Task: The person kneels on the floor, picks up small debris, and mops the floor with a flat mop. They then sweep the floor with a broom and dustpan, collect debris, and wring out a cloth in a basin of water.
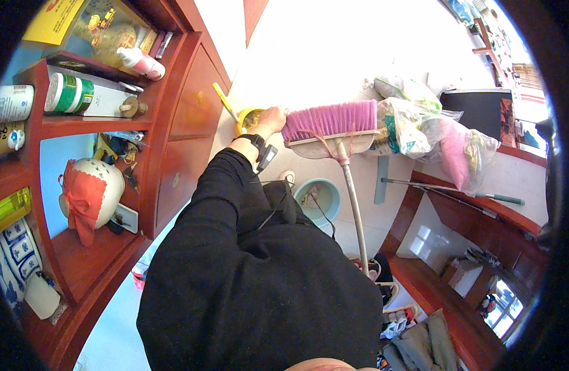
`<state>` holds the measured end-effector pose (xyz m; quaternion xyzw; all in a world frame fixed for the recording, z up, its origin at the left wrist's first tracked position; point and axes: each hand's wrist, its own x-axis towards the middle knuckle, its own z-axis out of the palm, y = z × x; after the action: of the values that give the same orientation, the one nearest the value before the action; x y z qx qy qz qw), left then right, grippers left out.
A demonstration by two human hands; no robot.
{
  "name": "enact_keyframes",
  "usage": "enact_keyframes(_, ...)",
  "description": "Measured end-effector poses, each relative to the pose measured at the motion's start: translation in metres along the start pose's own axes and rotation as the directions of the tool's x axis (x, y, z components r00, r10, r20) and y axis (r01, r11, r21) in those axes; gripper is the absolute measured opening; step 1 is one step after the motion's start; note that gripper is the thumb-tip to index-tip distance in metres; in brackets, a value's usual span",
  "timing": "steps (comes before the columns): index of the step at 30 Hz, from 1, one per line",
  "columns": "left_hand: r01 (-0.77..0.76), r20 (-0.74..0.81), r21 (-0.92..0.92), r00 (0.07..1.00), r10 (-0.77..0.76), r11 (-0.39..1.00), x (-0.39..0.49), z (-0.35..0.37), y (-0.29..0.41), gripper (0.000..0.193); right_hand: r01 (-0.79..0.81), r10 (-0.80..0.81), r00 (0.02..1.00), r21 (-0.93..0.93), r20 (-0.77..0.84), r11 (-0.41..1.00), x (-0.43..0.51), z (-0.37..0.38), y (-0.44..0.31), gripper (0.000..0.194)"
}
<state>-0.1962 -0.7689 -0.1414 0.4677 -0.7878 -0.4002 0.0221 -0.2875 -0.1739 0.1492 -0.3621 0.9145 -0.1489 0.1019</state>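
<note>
My left hand (pixel 271 119), with a dark band and device on the wrist, is at the left end of the purple bristles of a broom (pixel 333 118). Its fingertips meet the bristle edge; whether they pinch anything is hidden. The broom is turned head up, its pale handle (pixel 354 204) running down to my right side. Just left of the hand stands a yellow bin (pixel 249 119) with bits inside and a yellow-handled tool (pixel 225 101) leaning out. My right hand is out of view.
A red wooden cabinet (pixel 182 106) with a jar under red cloth (pixel 94 192) stands on the left. A blue basin (pixel 317 197) with a cloth in it is by my feet. Plastic bags (pixel 419 130) and a squeegee-like tool (pixel 381 181) lie right of the broom.
</note>
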Motion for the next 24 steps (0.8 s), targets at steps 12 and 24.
enact_keyframes(12, -0.172, 0.297, 0.418, 0.954, 0.044, 0.892, 0.007, -0.011, 0.000, 0.027, -0.042, 0.053, 0.995, -0.119, 0.088, 0.992, -0.011, -0.003, 0.012, 0.034)
enact_keyframes(24, -0.015, 0.251, 0.460, 0.961, -0.113, 0.888, 0.007, -0.040, -0.017, 0.024, -0.109, 0.101, 0.991, -0.101, -0.087, 0.989, -0.034, -0.018, 0.029, 0.030)
